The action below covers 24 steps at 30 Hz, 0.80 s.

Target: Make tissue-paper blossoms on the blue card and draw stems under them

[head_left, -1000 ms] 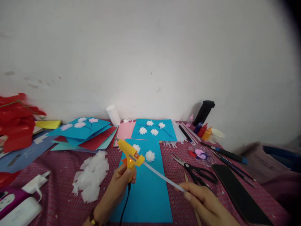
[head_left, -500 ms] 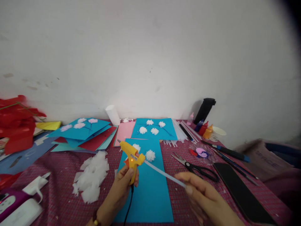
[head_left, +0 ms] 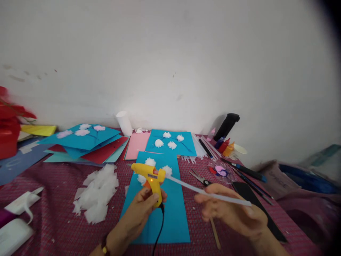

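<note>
My left hand (head_left: 145, 209) is wrapped round the handle of a yellow glue gun (head_left: 151, 174), whose nozzle points left and whose small light glows orange. A long translucent glue stick (head_left: 186, 185) runs from the back of the gun to the right. Around the far part of the stick my right hand (head_left: 231, 209) has its fingers apart, with the stick lying across them. Under the gun lies a blue sheet (head_left: 173, 213) bearing white paper flowers (head_left: 167, 170), partly hidden by the gun.
White tissue pieces (head_left: 98, 193) lie to the left. Behind is another flowered blue sheet (head_left: 173, 151). Scissors (head_left: 198, 177), a black phone (head_left: 271, 217), paint bottles (head_left: 229, 149) and a wooden stick (head_left: 215, 234) are at the right. A black cord (head_left: 160, 231) hangs from the gun.
My right hand has loosened from its pinch on the glue stick's end, opened and turned. The gun now points more level to the left. The view has shifted, and the wooden stick has come into sight.
</note>
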Available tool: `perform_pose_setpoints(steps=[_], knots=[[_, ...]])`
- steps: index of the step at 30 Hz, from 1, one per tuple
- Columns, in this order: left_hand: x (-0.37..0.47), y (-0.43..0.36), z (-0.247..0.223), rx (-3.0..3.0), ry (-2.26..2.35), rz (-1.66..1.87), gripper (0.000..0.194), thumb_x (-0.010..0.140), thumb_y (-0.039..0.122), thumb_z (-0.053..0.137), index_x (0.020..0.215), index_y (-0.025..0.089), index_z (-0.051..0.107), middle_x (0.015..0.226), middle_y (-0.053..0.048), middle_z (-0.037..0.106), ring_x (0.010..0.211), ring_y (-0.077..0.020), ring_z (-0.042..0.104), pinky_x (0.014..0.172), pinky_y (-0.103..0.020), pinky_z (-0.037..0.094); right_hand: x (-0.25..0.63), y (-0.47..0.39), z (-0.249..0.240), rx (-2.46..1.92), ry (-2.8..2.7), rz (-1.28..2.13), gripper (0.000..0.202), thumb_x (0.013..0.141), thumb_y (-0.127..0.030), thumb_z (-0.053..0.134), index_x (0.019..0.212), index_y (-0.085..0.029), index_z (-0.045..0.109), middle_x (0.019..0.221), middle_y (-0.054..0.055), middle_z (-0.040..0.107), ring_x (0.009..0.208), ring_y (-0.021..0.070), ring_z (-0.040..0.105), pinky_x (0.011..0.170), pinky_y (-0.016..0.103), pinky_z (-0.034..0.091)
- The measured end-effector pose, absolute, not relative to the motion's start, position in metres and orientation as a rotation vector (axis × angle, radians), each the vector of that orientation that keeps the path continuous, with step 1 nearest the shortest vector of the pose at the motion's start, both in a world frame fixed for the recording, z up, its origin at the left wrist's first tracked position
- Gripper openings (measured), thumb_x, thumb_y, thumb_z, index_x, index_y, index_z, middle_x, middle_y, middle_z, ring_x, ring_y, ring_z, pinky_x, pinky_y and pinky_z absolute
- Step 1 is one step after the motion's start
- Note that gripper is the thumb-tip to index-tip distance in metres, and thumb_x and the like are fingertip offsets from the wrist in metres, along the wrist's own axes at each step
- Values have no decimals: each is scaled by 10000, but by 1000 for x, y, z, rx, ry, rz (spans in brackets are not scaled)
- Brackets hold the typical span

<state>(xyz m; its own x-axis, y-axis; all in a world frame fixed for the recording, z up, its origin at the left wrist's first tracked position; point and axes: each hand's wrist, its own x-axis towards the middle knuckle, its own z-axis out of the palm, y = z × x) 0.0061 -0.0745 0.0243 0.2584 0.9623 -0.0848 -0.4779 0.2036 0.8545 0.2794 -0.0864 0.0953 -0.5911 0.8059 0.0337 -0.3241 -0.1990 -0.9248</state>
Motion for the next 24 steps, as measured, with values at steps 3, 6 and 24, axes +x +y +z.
perform_pose_setpoints(steps=[3, 6, 24], knots=[[-4, -69, 21, 1049, 741, 1107, 195, 768, 351, 700, 836, 169, 683, 812, -30, 635, 756, -142, 548, 717, -259, 424, 304, -88, 89, -572, -1423, 2040, 666, 635, -583, 738, 1183, -241, 576, 1290, 152, 585, 981, 269, 670, 823, 400, 507], [-9, -66, 16, 1142, 723, 1060, 215, 788, 373, 670, 852, 168, 665, 792, -25, 621, 741, -140, 531, 703, -258, 414, 313, -95, 80, -498, -1461, 2134, 577, 706, -466, 743, 1195, -209, 576, 1313, 162, 569, 998, 243, 672, 827, 336, 513], [15, -80, 25, 1482, 1267, 677, 334, 666, 397, 612, 547, 207, 365, 478, 71, 363, 455, -76, 347, 470, -223, 286, 231, -119, 65, -1311, -2013, 1171, 320, 982, -372, 325, 887, -174, 558, 717, -12, 484, 645, 115, 447, 593, 231, 339]])
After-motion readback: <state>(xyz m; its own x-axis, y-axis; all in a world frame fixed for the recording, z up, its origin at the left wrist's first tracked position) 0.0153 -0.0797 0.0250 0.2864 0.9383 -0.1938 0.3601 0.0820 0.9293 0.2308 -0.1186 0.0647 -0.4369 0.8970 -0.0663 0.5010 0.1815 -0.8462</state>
